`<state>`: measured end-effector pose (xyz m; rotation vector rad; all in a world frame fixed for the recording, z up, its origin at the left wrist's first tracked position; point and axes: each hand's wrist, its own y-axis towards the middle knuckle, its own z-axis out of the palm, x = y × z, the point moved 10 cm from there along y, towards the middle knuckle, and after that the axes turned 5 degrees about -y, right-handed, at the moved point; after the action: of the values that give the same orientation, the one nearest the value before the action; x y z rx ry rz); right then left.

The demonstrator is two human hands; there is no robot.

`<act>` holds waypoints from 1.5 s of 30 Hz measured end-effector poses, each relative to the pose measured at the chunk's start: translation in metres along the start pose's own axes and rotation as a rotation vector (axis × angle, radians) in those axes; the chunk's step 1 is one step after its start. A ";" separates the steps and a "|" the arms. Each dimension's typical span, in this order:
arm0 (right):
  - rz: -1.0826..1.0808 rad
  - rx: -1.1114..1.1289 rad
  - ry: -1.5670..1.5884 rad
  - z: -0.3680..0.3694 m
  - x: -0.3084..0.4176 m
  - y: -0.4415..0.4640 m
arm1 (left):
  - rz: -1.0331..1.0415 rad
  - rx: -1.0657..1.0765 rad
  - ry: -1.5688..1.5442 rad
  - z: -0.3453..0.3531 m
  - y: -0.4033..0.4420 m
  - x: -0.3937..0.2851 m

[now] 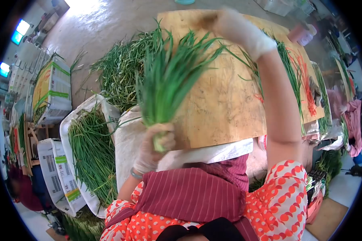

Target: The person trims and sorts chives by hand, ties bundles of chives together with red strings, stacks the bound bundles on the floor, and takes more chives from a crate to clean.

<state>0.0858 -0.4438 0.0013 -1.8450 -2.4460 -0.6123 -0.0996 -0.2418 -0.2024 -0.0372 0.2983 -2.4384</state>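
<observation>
My left hand (157, 142), in a pale glove, is wrapped round the pale stem end of a bunch of green chives (165, 88). The bunch stands upright above the near left edge of the wooden board (225, 104), its leaves fanning out at the top and slightly blurred. Out over the board's far edge reaches my right hand (239, 32), also gloved and smeared by motion. A brown blurred thing (205, 22) extends from its fingers; its kind cannot be made out.
A heap of loose chives and trimmings (122, 68) lies left of the board. Nearer me, a white crate (64, 130) holds more chives. Red ties (307, 86), chive stalks (289, 72) and a dark glove (315, 94) lie at the board's right. A pinkish jar (303, 35) stands beyond.
</observation>
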 end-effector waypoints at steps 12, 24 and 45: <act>0.332 0.246 0.826 0.082 0.035 -0.076 | 0.445 -0.197 0.264 0.037 0.014 -0.069; 0.612 0.623 0.640 0.147 0.060 -0.154 | 0.199 -0.413 0.831 -0.013 0.104 0.043; 0.561 0.679 1.469 0.143 0.029 -0.229 | 0.176 -0.002 0.440 0.083 0.121 0.018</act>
<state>-0.1043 -0.4233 -0.1916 -0.9901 -0.9219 -0.6028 -0.0294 -0.3609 -0.1495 0.5092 0.4759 -2.2498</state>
